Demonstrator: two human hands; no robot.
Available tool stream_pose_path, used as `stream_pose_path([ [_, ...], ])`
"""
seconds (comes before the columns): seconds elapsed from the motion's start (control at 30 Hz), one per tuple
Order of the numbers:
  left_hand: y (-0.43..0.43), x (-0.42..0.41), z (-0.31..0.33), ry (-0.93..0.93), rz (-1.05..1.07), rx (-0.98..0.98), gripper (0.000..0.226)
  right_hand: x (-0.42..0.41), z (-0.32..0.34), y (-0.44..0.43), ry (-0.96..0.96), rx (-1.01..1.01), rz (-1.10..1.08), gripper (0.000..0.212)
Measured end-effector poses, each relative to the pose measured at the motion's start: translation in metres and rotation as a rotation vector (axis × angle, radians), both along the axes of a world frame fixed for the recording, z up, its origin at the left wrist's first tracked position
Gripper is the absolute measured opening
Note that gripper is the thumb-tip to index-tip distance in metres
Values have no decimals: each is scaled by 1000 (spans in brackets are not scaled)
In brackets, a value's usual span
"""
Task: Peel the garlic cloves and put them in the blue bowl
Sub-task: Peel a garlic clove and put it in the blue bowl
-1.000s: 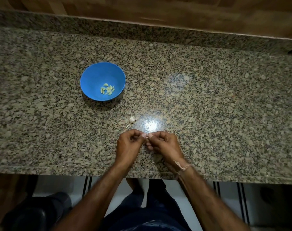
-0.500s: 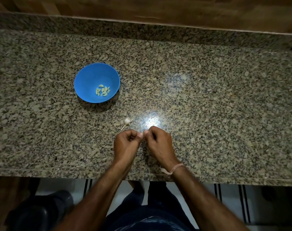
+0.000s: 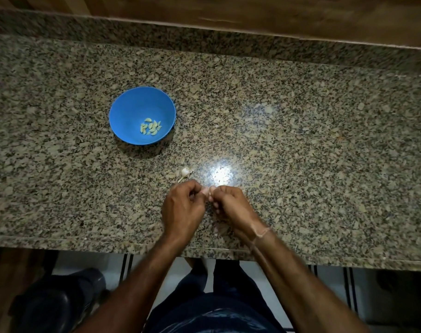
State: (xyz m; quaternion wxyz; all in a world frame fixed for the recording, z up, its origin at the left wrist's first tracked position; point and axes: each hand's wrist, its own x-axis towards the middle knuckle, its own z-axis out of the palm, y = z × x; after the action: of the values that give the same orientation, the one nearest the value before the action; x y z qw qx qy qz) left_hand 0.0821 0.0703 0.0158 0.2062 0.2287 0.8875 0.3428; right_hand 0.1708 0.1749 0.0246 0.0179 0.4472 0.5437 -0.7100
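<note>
- Both hands are meeting fingertip to fingertip: left hand (image 3: pixel 184 207) and right hand (image 3: pixel 231 206) are curling in, apparently pinching a clove that's hidden, so I can't tell for sure.
- Cloves look tiny, light and probably slippery once bare; nails at the tip are likely gripping best.
- Garlic remnant (image 3: pixel 185 172) is lying just beyond the knuckles.
- Blue bowl (image 3: pixel 128 111), with peeled cloves (image 3: pixel 151 127) inside, is sitting up-left with open countertop (image 3: pixel 312 145) between; the front edge is running close under the wrists.

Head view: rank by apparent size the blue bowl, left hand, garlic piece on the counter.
1. Blue bowl
2. Left hand, though it sits nearer the camera, so its look is inflated
3. Garlic piece, clearly smallest
</note>
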Motion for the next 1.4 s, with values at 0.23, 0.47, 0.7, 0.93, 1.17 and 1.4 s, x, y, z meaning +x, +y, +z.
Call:
stream_pose_path([
  [0.23, 1, -11, -2, -1112, 369, 26, 25, 6, -25, -4, 31, 1093, 408, 29],
  [0.47, 1, 5, -2, -269, 61, 73, 26, 10, -12, -7, 47, 360, 97, 33],
  [0.7, -1, 8, -4, -536, 167, 63, 26, 13, -26, -8, 24, 698, 173, 31],
  [0.93, -1, 8, -8, -72, -186, 47, 24, 8, -13, -5, -100, 692, 270, 30],
  [1.17, 3, 9, 5, -266, -139, 99, 34, 7, -9, -5, 32, 648, 127, 41],
  [1.4, 3, 2, 3, -722, -28, 130, 36, 10, -6, -8, -50, 680, 210, 35],
])
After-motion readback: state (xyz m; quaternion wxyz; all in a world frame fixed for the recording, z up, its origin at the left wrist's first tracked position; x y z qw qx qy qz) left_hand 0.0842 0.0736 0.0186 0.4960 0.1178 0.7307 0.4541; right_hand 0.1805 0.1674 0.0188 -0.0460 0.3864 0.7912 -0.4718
